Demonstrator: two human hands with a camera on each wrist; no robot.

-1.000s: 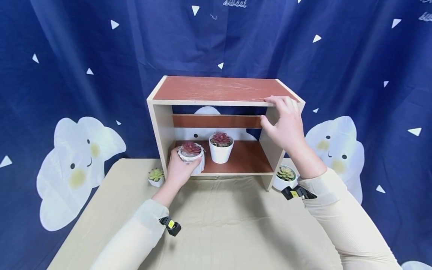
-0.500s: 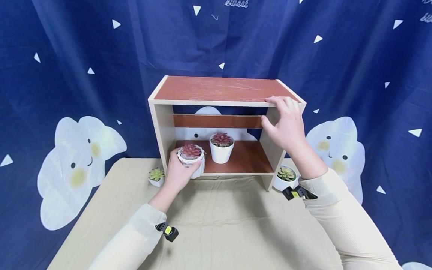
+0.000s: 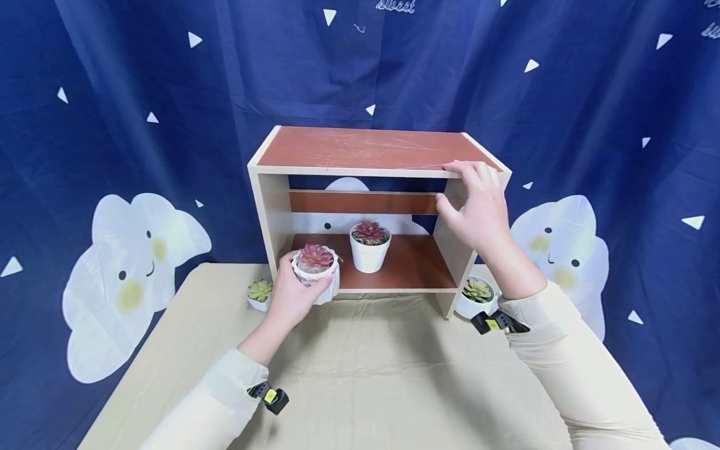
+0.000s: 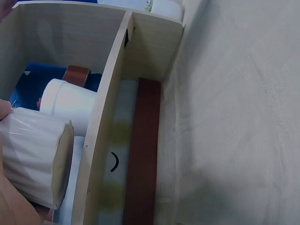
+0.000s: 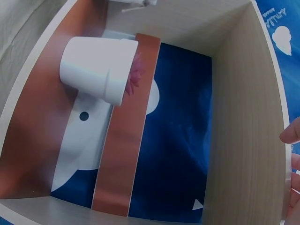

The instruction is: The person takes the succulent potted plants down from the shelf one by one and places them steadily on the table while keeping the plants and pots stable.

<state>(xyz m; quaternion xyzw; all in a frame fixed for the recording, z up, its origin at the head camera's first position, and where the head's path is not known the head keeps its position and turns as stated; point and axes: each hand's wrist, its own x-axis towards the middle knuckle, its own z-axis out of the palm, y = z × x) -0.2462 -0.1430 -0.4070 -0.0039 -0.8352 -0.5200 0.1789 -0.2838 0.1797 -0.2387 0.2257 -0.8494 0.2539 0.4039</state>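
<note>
Pot (image 3: 316, 265) sits roughly upright, left of frame centre, gripped between the left hand (image 3: 289, 300)'s thumb and fingers; right hand (image 3: 478, 209), spread, touches shelf (image 3: 360, 150), upper right.

White cursive lettering (image 3: 395, 5) is spelling "sweet" along the top of the navy-blue fabric curtain (image 3: 315, 75), while cropped white script (image 3: 711, 30) at its upper right edge, blurred white writing (image 5: 276, 15) on it in the right wrist view and yellow square labels (image 3: 270, 395) on black wrist-worn devices (image 3: 278, 404) are showing unreadably.
</note>
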